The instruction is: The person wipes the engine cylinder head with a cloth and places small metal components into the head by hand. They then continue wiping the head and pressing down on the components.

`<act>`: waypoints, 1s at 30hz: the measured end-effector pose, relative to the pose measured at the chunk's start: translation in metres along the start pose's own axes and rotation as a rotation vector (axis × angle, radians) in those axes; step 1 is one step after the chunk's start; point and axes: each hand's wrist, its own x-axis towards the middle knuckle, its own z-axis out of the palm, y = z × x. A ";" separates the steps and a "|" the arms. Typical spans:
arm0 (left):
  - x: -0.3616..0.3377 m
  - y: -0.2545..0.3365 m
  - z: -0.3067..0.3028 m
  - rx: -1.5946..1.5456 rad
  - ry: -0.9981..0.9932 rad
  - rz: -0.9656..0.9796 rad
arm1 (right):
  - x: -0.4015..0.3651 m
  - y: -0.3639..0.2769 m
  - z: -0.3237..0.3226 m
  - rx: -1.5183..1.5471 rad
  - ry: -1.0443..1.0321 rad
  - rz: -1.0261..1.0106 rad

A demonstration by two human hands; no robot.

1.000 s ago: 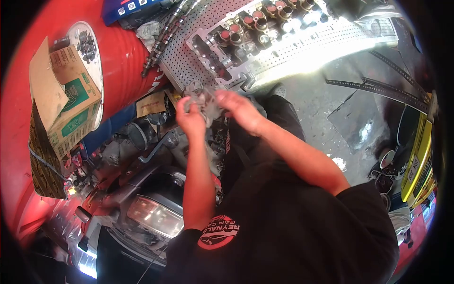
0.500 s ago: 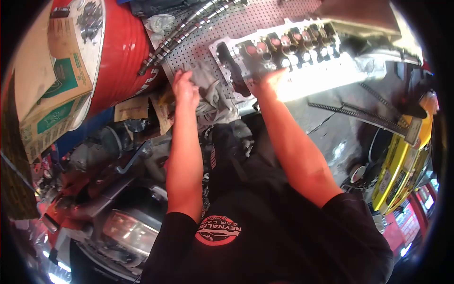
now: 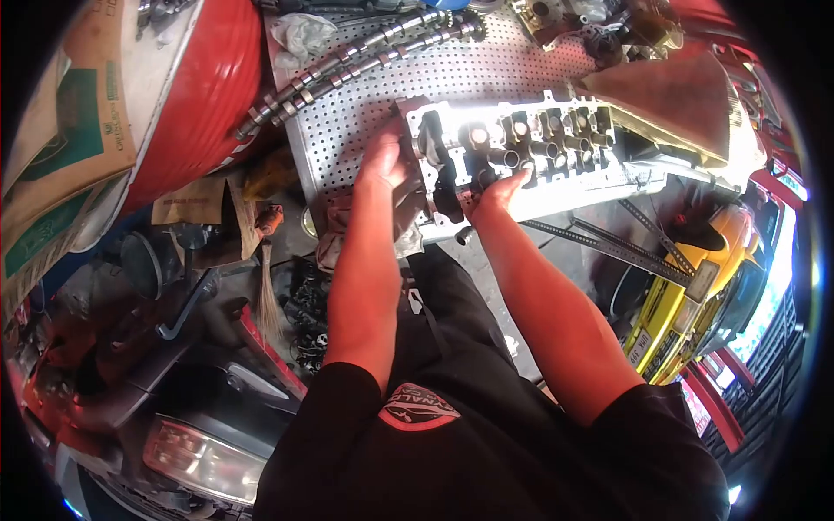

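A metal cylinder head [image 3: 543, 143] lies tilted at the front of a perforated metal table [image 3: 334, 156], its round ports and valve bores showing. My left hand [image 3: 382, 161] is at its left end, fingers partly hidden against the edge. With the thumb over the near edge, my right hand [image 3: 497, 193] grips the cylinder head near its left part. A grey cloth [image 3: 334, 230] hangs at the table's front corner below my left hand. Two camshafts [image 3: 347, 74] lie side by side behind my left hand.
A red drum [image 3: 213, 95] and a cardboard box [image 3: 87, 113] stand at the left. Plastic wrap [image 3: 304, 36] lies by the camshafts. Metal parts [image 3: 599, 30] sit at the back right. A car headlight [image 3: 204, 456] is at lower left, a yellow car part [image 3: 665, 321] at right.
The view has shifted. My left hand has moved from the cloth to the cylinder head's left end. The cylinder head's left end appears raised and turned; my right hand stays on it.
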 end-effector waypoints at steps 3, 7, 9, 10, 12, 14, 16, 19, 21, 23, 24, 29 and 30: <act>-0.001 0.003 -0.006 0.026 -0.045 -0.056 | -0.008 0.000 0.002 0.023 -0.053 0.030; -0.002 0.008 -0.015 0.037 -0.181 -0.005 | -0.011 0.000 0.004 -0.010 -0.054 0.034; -0.005 0.016 -0.009 0.178 -0.115 0.018 | 0.000 0.000 0.000 0.013 -0.024 0.034; -0.007 0.015 -0.014 0.217 -0.057 0.009 | -0.002 0.000 -0.001 -0.036 0.026 0.032; -0.008 0.014 -0.023 0.294 0.064 0.006 | -0.007 -0.001 0.001 -0.104 0.059 0.038; -0.023 0.008 -0.018 0.413 0.295 0.366 | -0.016 -0.004 0.007 -0.136 0.034 0.052; -0.042 0.008 0.000 0.493 0.535 0.758 | -0.013 -0.004 0.004 -0.128 0.033 0.065; -0.073 0.017 0.075 1.321 0.554 1.170 | -0.014 -0.005 0.005 -0.121 0.026 0.066; -0.069 0.012 0.095 1.813 0.500 1.281 | -0.014 -0.005 0.006 -0.101 0.010 0.073; -0.048 0.013 0.101 2.101 0.470 1.258 | -0.010 -0.005 0.006 -0.090 0.009 0.093; -0.042 0.015 0.101 2.164 0.434 1.156 | -0.006 -0.006 0.003 -0.101 0.020 0.107; -0.027 0.038 0.089 2.025 0.267 1.140 | -0.012 -0.007 0.008 -0.131 0.171 0.092; -0.024 0.040 0.081 1.806 0.282 1.174 | -0.020 -0.009 0.013 -0.125 0.162 0.072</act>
